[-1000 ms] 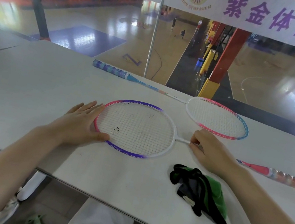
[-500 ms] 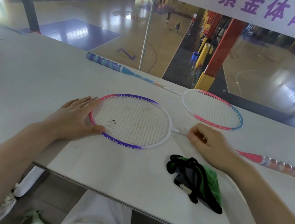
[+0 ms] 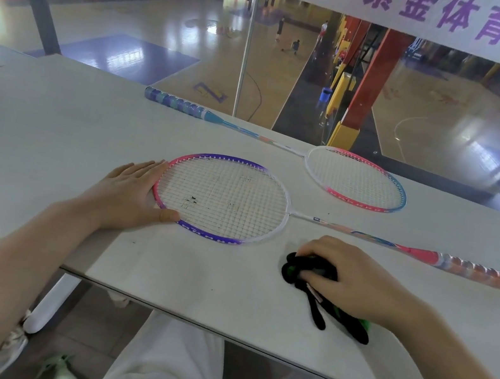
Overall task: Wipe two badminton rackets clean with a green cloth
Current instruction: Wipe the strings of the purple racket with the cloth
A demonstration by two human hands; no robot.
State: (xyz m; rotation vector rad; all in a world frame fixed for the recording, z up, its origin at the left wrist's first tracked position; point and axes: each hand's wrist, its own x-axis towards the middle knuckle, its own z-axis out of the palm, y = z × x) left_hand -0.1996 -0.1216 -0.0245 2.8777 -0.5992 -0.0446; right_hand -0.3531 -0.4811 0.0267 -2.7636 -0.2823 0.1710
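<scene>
- Right hand is closing its grip on the crumpled green-and-black cloth; a loose bunch could be slipping mid-wipe.
- Left hand, flat and open, is bracing the pink-and-purple-framed racket; it might be sliding across the pale surface.

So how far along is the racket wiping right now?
Barely started. Nothing looks wiped: dark specks still sit on the strings of the near racket. In hand: the right hand grips the green cloth on the table, and the left hand rests flat against that racket's frame. Left: wiping it, then the far racket.
</scene>
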